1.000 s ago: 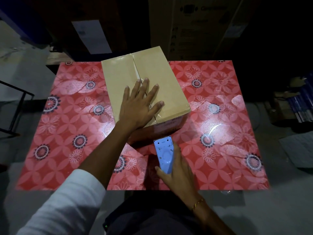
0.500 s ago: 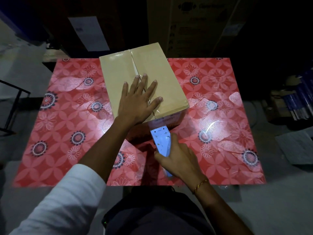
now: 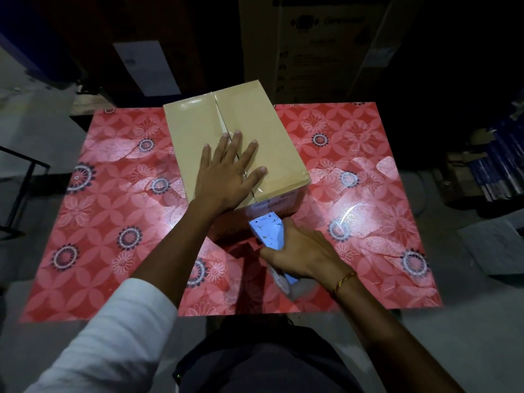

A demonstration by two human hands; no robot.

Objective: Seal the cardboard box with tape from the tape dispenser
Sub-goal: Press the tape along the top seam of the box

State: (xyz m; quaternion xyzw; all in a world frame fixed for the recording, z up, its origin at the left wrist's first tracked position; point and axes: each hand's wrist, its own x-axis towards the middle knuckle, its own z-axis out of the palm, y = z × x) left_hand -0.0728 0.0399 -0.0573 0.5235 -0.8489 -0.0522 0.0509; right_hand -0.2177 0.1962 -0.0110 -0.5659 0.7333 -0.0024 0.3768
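The box [image 3: 235, 143] sits on the far middle of the table [image 3: 368, 211], turned slightly so its near corner points right. Its 2 top flaps meet at a centre seam. The left hand [image 3: 226, 174] lies flat and open on the near part of the lid, fingers spread across the seam. The dispenser [image 3: 268, 229], pale blue, stands just in front of the box's near face, its nose at or against that face; contact cannot be confirmed. The right hand [image 3: 300, 251] is closed around the dispenser's body from the right.

The left hand covers the near stretch of the seam. The right hand hides the dispenser's rear, and its tape roll is blurred. A strip of tape on the near face is hard to make out. Print on the near face is unreadable. The surroundings beyond the table are dark.
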